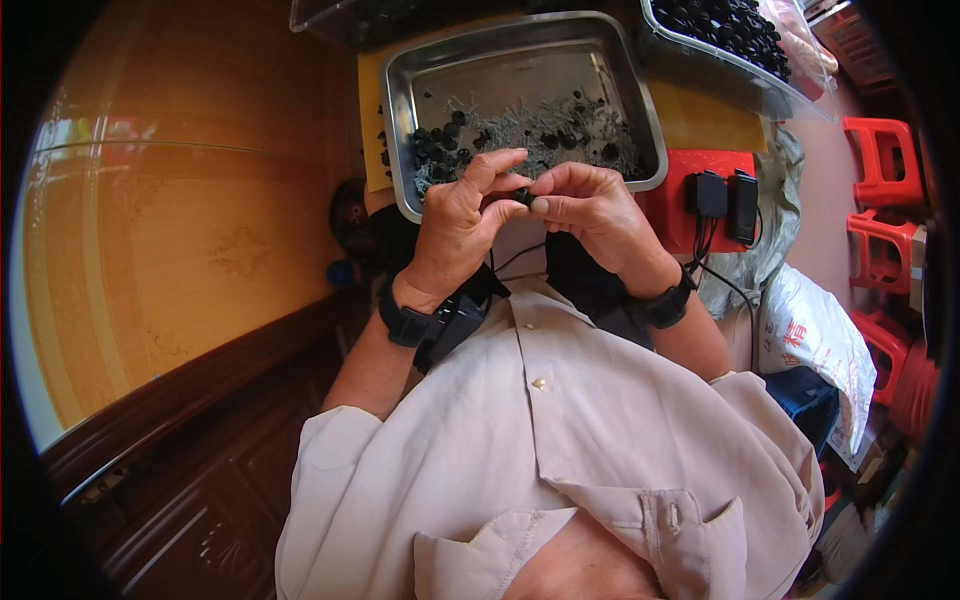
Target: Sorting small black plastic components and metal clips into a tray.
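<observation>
Pinched between the fingertips of both hands is a small black part [522, 197], mostly covered by the fingers, so its exact kind is hidden. My left hand [468, 220] grips it from the left with thumb and fingers. From the right, my right hand [598, 212] holds it between thumb and forefinger. Both hands are over the near edge of a shallow metal tray [655, 165]. Inside the tray lie scattered small grey screw-like pieces [510, 128] and several round black caps [567, 140].
A clear plastic bin [690, 72] heaped with black pieces [725, 32] stands far right. Beside the tray, a red box [668, 200] carries black adapters [707, 194] with cables. Red stools [880, 160] and a white sack [815, 340] are at the right; a wooden panel [220, 240] is left.
</observation>
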`<state>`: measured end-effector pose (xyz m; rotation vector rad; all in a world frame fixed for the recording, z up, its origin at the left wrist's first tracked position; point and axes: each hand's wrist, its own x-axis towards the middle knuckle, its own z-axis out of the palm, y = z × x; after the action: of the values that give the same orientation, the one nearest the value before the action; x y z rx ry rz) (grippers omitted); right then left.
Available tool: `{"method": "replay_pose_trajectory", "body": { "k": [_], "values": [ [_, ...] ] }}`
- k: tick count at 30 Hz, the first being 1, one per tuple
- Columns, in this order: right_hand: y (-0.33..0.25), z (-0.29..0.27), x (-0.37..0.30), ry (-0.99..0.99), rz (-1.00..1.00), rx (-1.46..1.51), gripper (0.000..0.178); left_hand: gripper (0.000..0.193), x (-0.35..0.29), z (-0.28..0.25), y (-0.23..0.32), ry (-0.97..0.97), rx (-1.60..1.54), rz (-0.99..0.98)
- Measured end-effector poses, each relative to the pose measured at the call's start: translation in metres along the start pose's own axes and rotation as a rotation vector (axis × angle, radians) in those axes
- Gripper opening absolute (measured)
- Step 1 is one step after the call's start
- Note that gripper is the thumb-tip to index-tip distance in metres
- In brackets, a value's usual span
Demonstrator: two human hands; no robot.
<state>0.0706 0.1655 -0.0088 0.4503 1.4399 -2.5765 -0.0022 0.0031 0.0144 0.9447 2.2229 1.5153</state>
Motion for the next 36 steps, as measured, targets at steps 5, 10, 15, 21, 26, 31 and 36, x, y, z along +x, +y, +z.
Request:
{"method": "replay_pose_trajectory", "body": {
  "k": [5, 10, 15, 21, 26, 31, 36],
  "values": [
    [0.001, -0.001, 0.001, -0.017, 0.084, 0.147, 0.012, 0.044, 0.0, -0.003, -0.005, -0.019, 0.003, 0.098],
    [0.016, 0.003, 0.001, -0.075, 0.098, 0.286, 0.012, 0.043, 0.001, -0.004, -0.008, -0.042, -0.013, 0.115],
    [0.015, 0.003, 0.004, -0.01, 0.028, 0.369, 0.01, 0.045, -0.001, -0.004, -0.006, -0.031, -0.307, -0.056],
    [0.016, 0.004, 0.005, -0.018, 0.042, 0.35, 0.008, 0.043, -0.004, -0.006, -0.012, -0.009, -0.38, -0.182],
    [0.013, 0.01, 0.0, -0.008, 0.046, 0.343, 0.009, 0.042, -0.008, -0.005, -0.013, 0.005, -0.412, -0.206],
    [0.012, 0.01, -0.001, 0.033, 0.052, 0.291, 0.011, 0.043, -0.008, -0.004, -0.014, -0.007, -0.34, -0.19],
    [0.013, 0.006, -0.002, 0.029, 0.05, 0.3, 0.013, 0.045, -0.006, -0.004, -0.008, -0.038, -0.161, -0.064]
  ]
}}
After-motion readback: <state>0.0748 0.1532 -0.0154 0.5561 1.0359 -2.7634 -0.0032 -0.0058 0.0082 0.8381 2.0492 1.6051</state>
